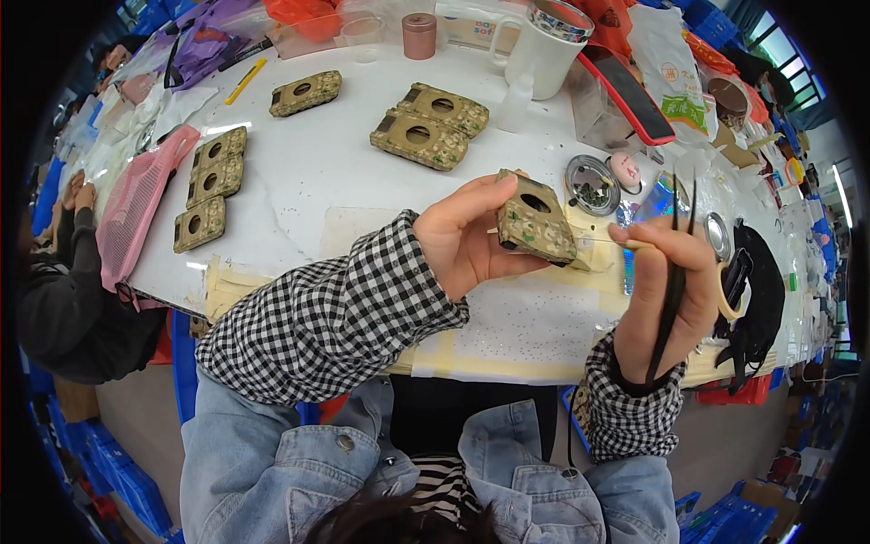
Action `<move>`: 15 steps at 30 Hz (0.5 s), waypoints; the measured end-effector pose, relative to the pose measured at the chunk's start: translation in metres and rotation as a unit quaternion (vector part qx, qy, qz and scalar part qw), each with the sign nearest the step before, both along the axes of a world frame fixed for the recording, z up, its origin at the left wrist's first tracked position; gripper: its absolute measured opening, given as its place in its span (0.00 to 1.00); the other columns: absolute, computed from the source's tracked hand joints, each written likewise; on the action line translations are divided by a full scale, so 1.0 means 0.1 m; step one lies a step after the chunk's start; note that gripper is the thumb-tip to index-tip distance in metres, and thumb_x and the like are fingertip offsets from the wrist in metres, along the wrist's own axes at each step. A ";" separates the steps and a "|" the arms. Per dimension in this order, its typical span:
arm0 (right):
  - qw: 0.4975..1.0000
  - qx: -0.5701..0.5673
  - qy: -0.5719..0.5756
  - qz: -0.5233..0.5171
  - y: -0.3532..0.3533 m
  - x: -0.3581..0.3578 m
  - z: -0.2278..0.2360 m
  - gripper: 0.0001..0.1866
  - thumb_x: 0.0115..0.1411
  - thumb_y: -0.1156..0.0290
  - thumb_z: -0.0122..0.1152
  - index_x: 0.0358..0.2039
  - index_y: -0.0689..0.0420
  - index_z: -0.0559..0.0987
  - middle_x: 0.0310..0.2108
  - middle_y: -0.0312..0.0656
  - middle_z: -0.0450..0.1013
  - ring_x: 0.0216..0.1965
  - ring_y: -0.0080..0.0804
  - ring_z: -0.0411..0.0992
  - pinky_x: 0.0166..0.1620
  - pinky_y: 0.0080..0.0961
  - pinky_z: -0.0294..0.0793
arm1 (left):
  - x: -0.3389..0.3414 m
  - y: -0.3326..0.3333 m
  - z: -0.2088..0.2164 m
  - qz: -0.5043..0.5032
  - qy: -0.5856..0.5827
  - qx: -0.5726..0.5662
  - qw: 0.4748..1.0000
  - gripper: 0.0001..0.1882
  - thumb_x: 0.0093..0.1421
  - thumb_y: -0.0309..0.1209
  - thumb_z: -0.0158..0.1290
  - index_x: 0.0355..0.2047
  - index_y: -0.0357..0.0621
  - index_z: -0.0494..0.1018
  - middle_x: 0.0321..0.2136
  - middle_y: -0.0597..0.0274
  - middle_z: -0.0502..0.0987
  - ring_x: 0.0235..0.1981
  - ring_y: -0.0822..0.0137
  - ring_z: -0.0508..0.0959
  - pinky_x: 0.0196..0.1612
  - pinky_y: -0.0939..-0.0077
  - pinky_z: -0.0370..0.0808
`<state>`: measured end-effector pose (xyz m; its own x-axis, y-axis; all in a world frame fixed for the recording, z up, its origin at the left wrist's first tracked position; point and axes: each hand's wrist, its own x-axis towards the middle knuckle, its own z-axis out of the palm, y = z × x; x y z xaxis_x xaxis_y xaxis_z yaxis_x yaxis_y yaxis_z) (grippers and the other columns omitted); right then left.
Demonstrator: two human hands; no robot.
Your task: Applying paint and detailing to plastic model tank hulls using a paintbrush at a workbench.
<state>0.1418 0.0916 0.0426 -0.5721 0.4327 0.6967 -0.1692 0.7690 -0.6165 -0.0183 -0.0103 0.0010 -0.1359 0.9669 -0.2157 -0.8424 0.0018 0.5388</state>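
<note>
My left hand (453, 234) grips a camouflage-patterned model tank hull (555, 238) by its edge, thumb on top, with the round opening facing up. Between the thumb and fingertips of my right hand (680, 272) is a thin pale stick (638, 244), its fine end pointing at the hull's right side; whether it touches cannot be made out. Black tweezers (671, 304) are tucked in the same hand, tips upward. More camouflage tank hulls lie on the white table (299, 172): a pair (419, 136) ahead, one (306, 93) farther back, and a row (216, 177) at the left.
A round metal dish (593, 184) of small dark parts sits beyond the hull. Behind stand a white mug (544, 54) and a red-edged phone (625, 95). A pink mesh basket (145, 204) is at left, a tape roll (732, 292) at right. Another person's sleeve (68, 308) shows far left.
</note>
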 end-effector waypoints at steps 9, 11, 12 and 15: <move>0.994 -0.089 -0.030 0.047 0.03 -0.14 -0.17 0.08 0.63 0.72 0.44 0.34 0.65 0.67 0.32 0.45 0.67 0.33 0.31 0.73 0.39 0.26 0.76 | 0.02 -0.01 0.04 0.003 0.013 -0.022 1.000 0.23 0.63 0.41 0.39 0.53 0.39 0.59 0.46 0.50 0.69 0.46 0.58 0.73 0.47 0.65 0.75; 0.992 -0.114 -0.015 0.047 0.01 -0.15 -0.16 0.05 0.61 0.76 0.46 0.34 0.64 0.68 0.31 0.44 0.69 0.32 0.26 0.70 0.39 0.21 0.69 | 0.02 -0.01 0.04 0.004 0.013 -0.022 1.000 0.23 0.63 0.41 0.39 0.53 0.39 0.59 0.46 0.50 0.69 0.46 0.58 0.73 0.47 0.65 0.75; 0.991 -0.127 -0.007 0.048 0.00 -0.15 -0.16 0.04 0.60 0.78 0.48 0.34 0.64 0.69 0.30 0.44 0.70 0.32 0.24 0.69 0.39 0.18 0.66 | 0.02 -0.02 0.04 0.005 0.013 -0.020 1.000 0.23 0.63 0.41 0.39 0.53 0.39 0.59 0.46 0.50 0.69 0.46 0.58 0.73 0.47 0.65 0.75; 0.991 -0.121 -0.020 0.048 0.01 -0.14 -0.17 0.04 0.60 0.78 0.48 0.34 0.64 0.69 0.30 0.43 0.68 0.33 0.24 0.70 0.39 0.18 0.67 | 0.02 -0.01 0.03 0.003 0.013 -0.015 1.000 0.23 0.63 0.41 0.39 0.53 0.39 0.59 0.46 0.50 0.69 0.46 0.58 0.73 0.47 0.65 0.75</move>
<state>0.1280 0.0929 0.0260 -0.6441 0.5263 0.5551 -0.2068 0.5789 -0.7888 -0.0164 -0.0117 0.0040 -0.1481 0.9590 -0.2418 -0.8287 0.0131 0.5596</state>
